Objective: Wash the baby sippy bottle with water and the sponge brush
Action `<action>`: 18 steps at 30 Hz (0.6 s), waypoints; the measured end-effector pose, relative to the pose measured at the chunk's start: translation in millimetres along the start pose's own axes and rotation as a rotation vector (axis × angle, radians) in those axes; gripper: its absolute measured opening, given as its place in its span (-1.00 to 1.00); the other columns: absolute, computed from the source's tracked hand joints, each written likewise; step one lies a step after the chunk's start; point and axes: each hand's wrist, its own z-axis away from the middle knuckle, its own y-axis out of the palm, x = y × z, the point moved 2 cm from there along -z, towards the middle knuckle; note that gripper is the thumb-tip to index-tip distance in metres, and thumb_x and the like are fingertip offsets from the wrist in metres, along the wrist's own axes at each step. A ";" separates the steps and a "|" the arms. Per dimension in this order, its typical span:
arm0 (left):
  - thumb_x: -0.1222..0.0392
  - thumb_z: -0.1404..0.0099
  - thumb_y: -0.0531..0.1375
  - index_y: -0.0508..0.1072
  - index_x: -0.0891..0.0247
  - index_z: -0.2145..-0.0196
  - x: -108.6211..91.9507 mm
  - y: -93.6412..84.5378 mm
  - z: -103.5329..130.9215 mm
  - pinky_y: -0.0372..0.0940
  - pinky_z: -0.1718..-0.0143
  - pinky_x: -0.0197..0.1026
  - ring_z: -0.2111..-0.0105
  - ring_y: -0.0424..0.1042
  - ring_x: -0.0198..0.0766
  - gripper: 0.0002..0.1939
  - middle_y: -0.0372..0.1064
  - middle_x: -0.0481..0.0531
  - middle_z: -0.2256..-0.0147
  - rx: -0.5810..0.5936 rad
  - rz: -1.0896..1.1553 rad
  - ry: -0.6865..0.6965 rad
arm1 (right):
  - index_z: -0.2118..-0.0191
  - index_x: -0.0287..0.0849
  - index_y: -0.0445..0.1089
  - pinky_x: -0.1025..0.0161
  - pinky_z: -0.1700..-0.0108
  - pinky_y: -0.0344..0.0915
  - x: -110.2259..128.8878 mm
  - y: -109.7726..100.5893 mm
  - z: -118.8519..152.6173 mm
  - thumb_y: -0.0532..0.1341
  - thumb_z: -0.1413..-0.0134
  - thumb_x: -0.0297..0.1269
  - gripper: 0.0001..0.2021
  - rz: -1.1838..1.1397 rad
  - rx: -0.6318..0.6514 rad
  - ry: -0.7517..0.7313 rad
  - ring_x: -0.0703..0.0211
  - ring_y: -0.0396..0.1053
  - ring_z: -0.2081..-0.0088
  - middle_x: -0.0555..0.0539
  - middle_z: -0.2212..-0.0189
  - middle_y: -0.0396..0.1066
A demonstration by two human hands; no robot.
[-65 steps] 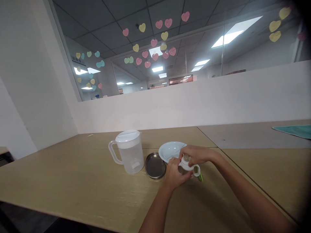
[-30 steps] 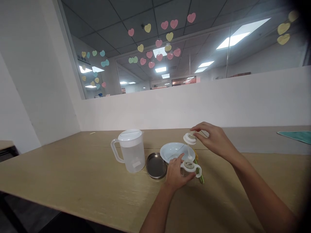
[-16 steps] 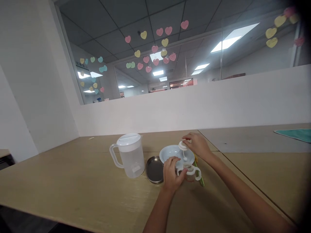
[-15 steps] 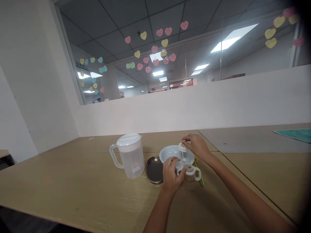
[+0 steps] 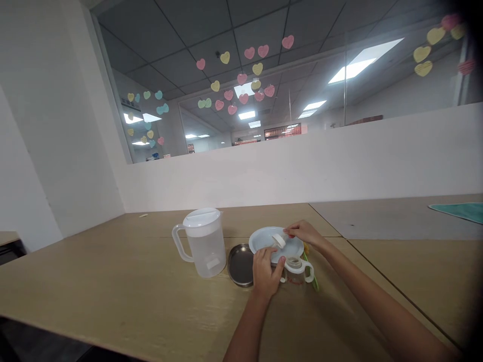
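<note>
A clear two-handled cup (image 5: 295, 274) with a white collar stands uncovered on the table. Its left handle is mostly hidden by my left hand (image 5: 265, 271), whose fingers and thumb curl around that side. Behind the cup is a pale blue bowl (image 5: 260, 236). The cup's white lid (image 5: 279, 241) lies tilted in the bowl. My right hand (image 5: 305, 234) is over the bowl's right rim, fingertips pinched together. A small spot of red shows at those fingertips; what it is, I cannot make out.
A lidded translucent pitcher (image 5: 207, 246) stands left of a round metal dish (image 5: 240, 265). Something green and yellow (image 5: 315, 285) lies partly behind the cup. A teal cloth (image 5: 458, 211) lies at the far right. Behind the table (image 5: 113, 291) rises a white wall (image 5: 226, 176).
The white lid, upright in my right fingers before, now lies tilted in the bowl, released. My right hand has shifted slightly lower, at the bowl's right rim. My left hand stays beside the cup.
</note>
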 end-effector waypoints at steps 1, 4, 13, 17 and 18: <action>0.02 -0.29 0.03 0.40 0.23 0.17 0.2 0.0 0.1 0.20 0.07 -0.04 0.12 0.33 -0.13 -0.70 0.40 0.10 0.19 -0.001 0.001 -0.007 | 0.55 -0.20 0.51 0.34 0.46 0.15 -1.1 -1.7 0.2 0.16 0.11 -0.13 -0.72 0.023 -0.016 0.015 0.16 0.38 0.47 -0.03 0.60 0.45; 0.00 -0.28 0.03 0.39 0.25 0.15 3.0 0.7 0.8 0.22 0.08 -0.06 0.14 0.34 -0.14 -0.67 0.40 0.10 0.19 -0.010 0.006 -0.038 | 0.50 -0.18 0.52 0.34 0.44 0.15 -2.2 -9.2 1.6 0.16 0.09 -0.19 -0.77 0.102 -0.088 0.040 0.15 0.40 0.42 -0.06 0.52 0.49; -0.02 -0.32 -0.04 0.35 0.25 0.02 10.1 1.6 0.8 0.19 0.02 -0.04 0.10 0.31 -0.15 -0.59 0.37 0.13 0.11 0.008 -0.005 -0.074 | 0.42 -0.18 0.52 0.33 0.39 0.17 4.9 -20.2 4.9 0.17 0.07 -0.21 -0.78 0.141 -0.178 0.044 0.14 0.43 0.34 -0.09 0.42 0.51; 0.04 -0.36 -0.09 0.36 0.20 0.02 10.9 -3.0 -2.5 0.16 0.03 -0.05 0.09 0.30 -0.18 -0.63 0.37 0.09 0.13 0.012 -0.079 -0.040 | 0.41 -0.18 0.52 0.32 0.38 0.18 8.7 -21.7 5.7 0.16 0.05 -0.20 -0.78 0.171 -0.200 0.022 0.14 0.42 0.33 -0.09 0.40 0.51; 0.06 -0.37 -0.10 0.36 0.18 0.02 11.6 -4.1 -3.3 0.14 0.02 -0.04 0.10 0.29 -0.18 -0.63 0.37 0.08 0.13 0.010 -0.110 -0.038 | 0.41 -0.18 0.52 0.32 0.38 0.18 9.1 -22.1 5.7 0.16 0.05 -0.20 -0.78 0.178 -0.204 0.022 0.13 0.43 0.33 -0.09 0.40 0.51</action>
